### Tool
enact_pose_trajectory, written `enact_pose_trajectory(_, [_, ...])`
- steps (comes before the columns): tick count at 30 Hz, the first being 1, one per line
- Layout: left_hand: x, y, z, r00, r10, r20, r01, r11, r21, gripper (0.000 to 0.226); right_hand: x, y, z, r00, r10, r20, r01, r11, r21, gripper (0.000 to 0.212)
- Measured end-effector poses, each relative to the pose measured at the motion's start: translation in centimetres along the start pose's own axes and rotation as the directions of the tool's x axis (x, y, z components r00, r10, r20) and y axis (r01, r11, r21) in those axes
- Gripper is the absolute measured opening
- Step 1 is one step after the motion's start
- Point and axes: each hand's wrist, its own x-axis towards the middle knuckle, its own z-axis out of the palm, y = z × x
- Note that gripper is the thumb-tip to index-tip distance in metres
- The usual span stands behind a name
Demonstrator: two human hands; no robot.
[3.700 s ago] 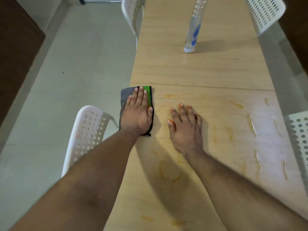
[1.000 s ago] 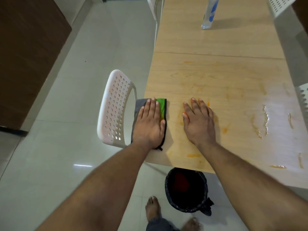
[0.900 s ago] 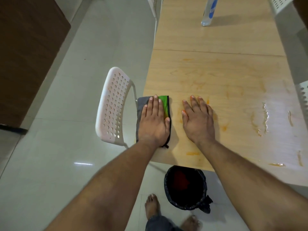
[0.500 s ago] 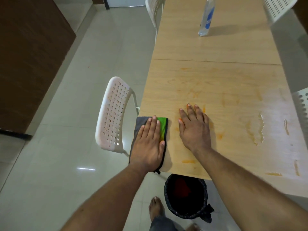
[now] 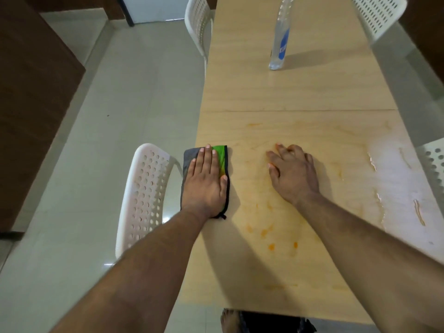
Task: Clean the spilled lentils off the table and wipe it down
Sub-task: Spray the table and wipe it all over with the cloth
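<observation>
Grey-green cloth [image 5: 223, 162] lies at the surface's [image 5: 288, 97] left edge under the flat left hand [image 5: 204, 181], fingers straight. The right hand [image 5: 292, 175] rests beside it — fingers loosely spread on orange smears [image 5: 266, 233]. Further off stands a clear bottle [image 5: 280, 39]; a white chair [image 5: 144, 195] sits just left.

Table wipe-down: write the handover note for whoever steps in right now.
Left hand: flat, pressing the grey-green cloth at the table's left edge.
Right hand: fingers loosely bent, resting on the wood, holding nothing.
Done: no loose lentils visible on the table.
Left: orange smears near the front edge, wet streaks on the right side.
Water bottle stands on the far half. A dark bin shows just below the front edge.
</observation>
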Motion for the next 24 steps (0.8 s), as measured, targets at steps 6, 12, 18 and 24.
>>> enact_pose_trajectory(6, [8.6, -0.3, -1.3, 1.000, -0.017, 0.008, 0.017, 1.000, 0.001, 0.077, 0.3, 0.0, 0.8, 0.999, 0.019, -0.030, -0.019, 1.000, 0.008, 0.056])
enact_pose_trajectory(12, [14.2, 5.6, -1.6, 0.999, 0.037, 0.000, -0.037, 0.999, -0.017, 0.078, 0.4, 0.6, 1.0, 0.999, 0.003, -0.052, -0.003, 1.000, -0.005, 0.052])
enact_pose_trajectory(18, [6.6, 5.3, -1.5, 0.958, 0.284, 0.049, -0.278, 0.956, -0.097, 0.071, 0.3, 0.5, 0.3, 1.000, 0.009, -0.030, -0.009, 1.000, 0.010, 0.052])
enact_pose_trajectory(24, [12.3, 0.9, -1.9, 0.989, 0.147, 0.018, -0.146, 0.989, -0.016, 0.074, 0.5, 0.3, 0.8, 0.999, 0.022, -0.044, -0.021, 0.999, 0.032, 0.051])
